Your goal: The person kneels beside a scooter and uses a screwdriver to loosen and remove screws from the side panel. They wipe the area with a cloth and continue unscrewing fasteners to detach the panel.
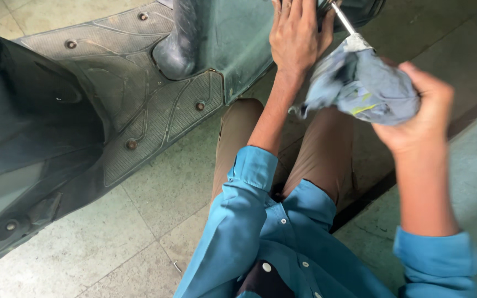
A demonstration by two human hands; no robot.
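Blue shirt (282, 243) with white buttons fills the lower edge of the view, its rolled cuffs ending at both forearms; brown trousers (321, 154) cover the bent knees just beyond, the person being seated low on a tiled floor (111, 237).

Right hand (420, 118) — fingers curled and closed around a bunched grey-blue rag (360, 88). The rag bulges out of the grip toward the left, so most of the cloth lies outside the fist, between the two hands; a streak of yellow-green shows on its folds. The image of this hand and the cloth is blurred.

A slim metal rod (342, 17) emerges from the upper end of the rag and runs up toward the top edge of the view; the cloth is wrapped about its lower part, and whether the fingers press the rod through the cloth cannot be told.

Left hand (296, 36) — laid flat, fingers together and extended upward, palm against the dark green body panel (233, 38) of a scooter. It clasps nothing; its fingertips pass out of view at the top edge, just beside the rod.

Scooter footboard (133, 105) — grey ribbed matting fixed with round screws, occupying the upper left, dusty and well apart from the rag
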